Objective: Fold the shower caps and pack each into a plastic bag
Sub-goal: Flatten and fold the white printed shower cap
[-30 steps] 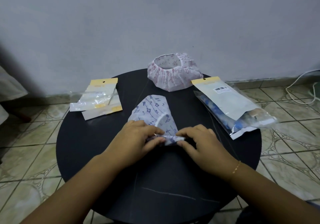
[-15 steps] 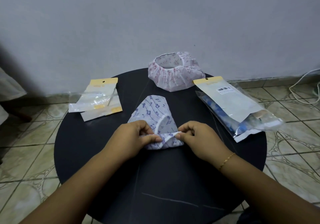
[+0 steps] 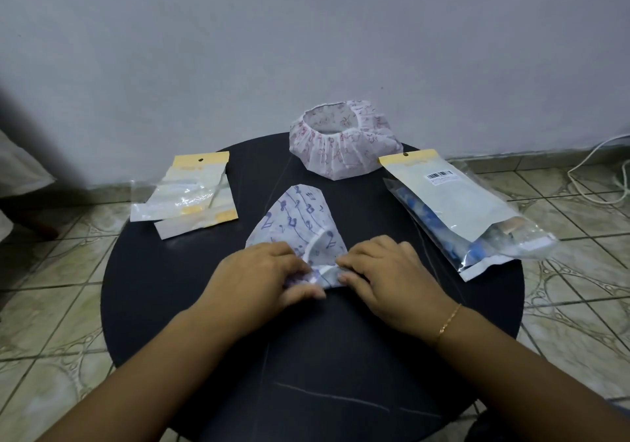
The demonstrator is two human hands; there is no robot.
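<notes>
While both hands (image 3: 259, 272) (image 3: 388, 272) pinch one cap (image 3: 300, 216), another cap (image 3: 344, 141) sits apart.

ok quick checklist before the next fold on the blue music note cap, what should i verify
1. Both hands on the cap: ok. The left hand and right hand pinch the near end of the blue cap.
2. Cap flat on the table: ok; far part lies flat.
3. Near fold even: cannot tell; the hands cover it.
4. Empty bags available: ok, at left, apart from the cap.
5. Pink cap clear of the fold: ok, behind and apart.
6. Packed bag out of the way: ok, at right.
</notes>
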